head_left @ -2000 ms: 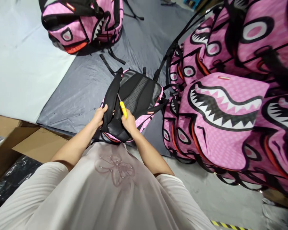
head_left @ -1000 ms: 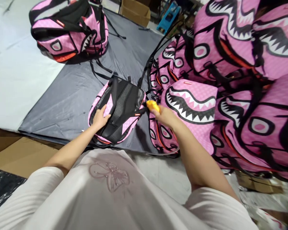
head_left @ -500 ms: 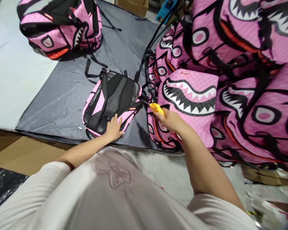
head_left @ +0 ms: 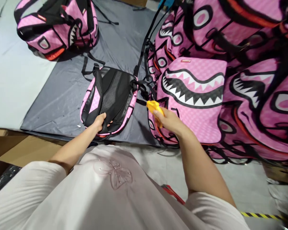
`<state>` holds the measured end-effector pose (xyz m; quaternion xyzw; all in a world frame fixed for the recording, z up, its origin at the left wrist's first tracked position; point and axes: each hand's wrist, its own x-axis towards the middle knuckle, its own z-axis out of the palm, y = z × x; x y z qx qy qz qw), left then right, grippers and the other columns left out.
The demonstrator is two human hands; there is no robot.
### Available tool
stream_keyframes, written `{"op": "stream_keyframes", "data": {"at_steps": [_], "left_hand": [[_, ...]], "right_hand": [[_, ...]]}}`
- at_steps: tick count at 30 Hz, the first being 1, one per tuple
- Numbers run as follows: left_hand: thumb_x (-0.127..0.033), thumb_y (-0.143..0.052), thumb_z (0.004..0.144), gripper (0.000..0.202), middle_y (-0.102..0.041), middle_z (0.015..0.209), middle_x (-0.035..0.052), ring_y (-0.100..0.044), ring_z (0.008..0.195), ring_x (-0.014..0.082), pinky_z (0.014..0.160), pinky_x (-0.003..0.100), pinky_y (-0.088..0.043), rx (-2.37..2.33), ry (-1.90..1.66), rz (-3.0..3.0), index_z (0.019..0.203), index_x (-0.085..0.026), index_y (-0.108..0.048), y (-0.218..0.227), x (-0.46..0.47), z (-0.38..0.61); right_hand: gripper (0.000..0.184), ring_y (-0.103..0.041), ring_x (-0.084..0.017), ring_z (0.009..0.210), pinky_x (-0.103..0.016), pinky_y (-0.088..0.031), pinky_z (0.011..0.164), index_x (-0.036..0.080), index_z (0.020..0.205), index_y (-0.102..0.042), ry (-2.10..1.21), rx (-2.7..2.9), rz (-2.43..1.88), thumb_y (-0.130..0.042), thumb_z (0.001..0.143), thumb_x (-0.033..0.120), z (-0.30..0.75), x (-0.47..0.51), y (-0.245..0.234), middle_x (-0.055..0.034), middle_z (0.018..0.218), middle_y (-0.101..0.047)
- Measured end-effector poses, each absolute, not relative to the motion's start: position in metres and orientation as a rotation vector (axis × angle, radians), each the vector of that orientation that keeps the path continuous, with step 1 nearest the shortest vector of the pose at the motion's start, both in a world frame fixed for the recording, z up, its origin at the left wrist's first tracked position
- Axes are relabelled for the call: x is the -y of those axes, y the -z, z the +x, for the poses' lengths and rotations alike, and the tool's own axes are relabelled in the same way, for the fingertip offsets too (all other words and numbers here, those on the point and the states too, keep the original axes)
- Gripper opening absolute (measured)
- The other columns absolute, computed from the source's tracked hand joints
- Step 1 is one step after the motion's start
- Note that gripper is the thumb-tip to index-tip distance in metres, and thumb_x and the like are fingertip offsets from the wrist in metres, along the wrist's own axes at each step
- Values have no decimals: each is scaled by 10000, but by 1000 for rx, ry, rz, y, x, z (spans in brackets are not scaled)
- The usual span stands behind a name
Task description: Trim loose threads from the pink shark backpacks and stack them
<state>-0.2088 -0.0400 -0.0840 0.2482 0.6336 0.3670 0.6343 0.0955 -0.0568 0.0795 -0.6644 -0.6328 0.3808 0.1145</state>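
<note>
A small pink and black backpack (head_left: 115,92) lies on the grey-covered table with its padded back panel facing up. Near its lower edge, my left hand (head_left: 100,123) is closed around a black shoulder strap, fingertips showing past it. My right hand (head_left: 169,118) grips a yellow hand tool (head_left: 154,108) to the right of the backpack, apart from it. The tool's exact kind is unclear, and its far end does not show distinctly. Just beyond the tool, black straps (head_left: 144,88) bunch between this backpack and the pile on the right.
Several pink shark-mouth backpacks are piled on the right, one front panel (head_left: 194,127) facing me. Another pink bag (head_left: 55,36) stands at the back left. The table (head_left: 62,108) has a grey sheet over it. An open cardboard box (head_left: 21,151) sits below its left edge.
My left hand has gone from lying flat on the backpack to gripping its strap, a little further left. The strap has shifted across the back panel. The yellow tool has turned; its thin dark tip no longer shows.
</note>
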Motion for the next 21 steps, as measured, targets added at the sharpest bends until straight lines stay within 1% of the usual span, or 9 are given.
{"op": "stream_keyframes", "data": {"at_steps": [2,4,6,7,9,11,15,18,21], "left_hand": [[-347,-445,965,410,-631,1325,135,-631,1137,286,868,435,-556,-1666,-844,1030,1325,-229,-602,78,52,-194],[-330,-490,948,452,-410,1558,120,-452,1340,341,1034,512,-451,-1816,-790,1566,1387,-272,-580,71,65,-180],[-329,-525,934,498,-225,1650,102,-356,1381,393,1064,573,-385,-1893,-587,1914,1431,-303,-543,66,73,-170],[-334,-528,933,516,-195,1657,107,-357,1364,407,1045,583,-388,-1907,-479,1994,1448,-306,-524,65,75,-167],[-365,-528,935,531,-237,1635,140,-392,1313,412,1001,565,-418,-1890,-321,2048,1461,-292,-514,65,73,-167],[-410,-522,938,535,-294,1604,155,-404,1292,404,990,544,-430,-1861,-271,2062,1458,-286,-520,68,69,-171],[-461,-533,932,559,-300,1602,142,-386,1317,401,1020,551,-413,-1758,-311,2105,1466,-296,-509,73,62,-178],[-432,-579,912,547,-342,1583,152,-385,1334,412,1054,565,-386,-1649,-355,2021,1431,-262,-554,70,56,-182],[-368,-611,894,487,-415,1533,178,-393,1350,414,1105,562,-336,-1593,-538,1883,1348,-191,-625,62,48,-200]], "right_hand": [[464,-619,-195,591,-296,-457,583,187,1137,-618,-1038,1934,-1958,-434,970,580,90,46,-77,-61,757,-681],[444,-636,-208,629,-295,-458,609,187,1164,-618,-1003,2063,-1947,-445,977,551,87,38,-76,-72,795,-697],[429,-653,-231,695,-296,-453,631,179,1190,-609,-801,2105,-2012,-439,987,517,86,38,-74,-96,844,-709],[418,-659,-241,731,-295,-448,639,174,1191,-609,-692,2113,-2049,-437,991,498,85,42,-73,-108,866,-714],[379,-667,-246,783,-285,-436,646,176,1154,-624,-665,2198,-2074,-446,991,467,82,56,-69,-119,903,-723],[353,-676,-241,811,-271,-422,642,184,1131,-634,-798,2329,-2081,-449,991,451,75,79,-62,-114,930,-732],[390,-693,-246,827,-269,-388,614,195,1236,-589,-834,2287,-2308,-399,1013,452,47,135,-42,-114,965,-741],[348,-702,-234,817,-265,-382,610,216,1226,-591,-901,2298,-2366,-400,1024,424,19,171,-26,-95,939,-745],[366,-705,-236,820,-273,-389,612,176,1244,-592,-706,2350,-2435,-376,1039,388,-10,196,-11,-125,939,-721]]}}
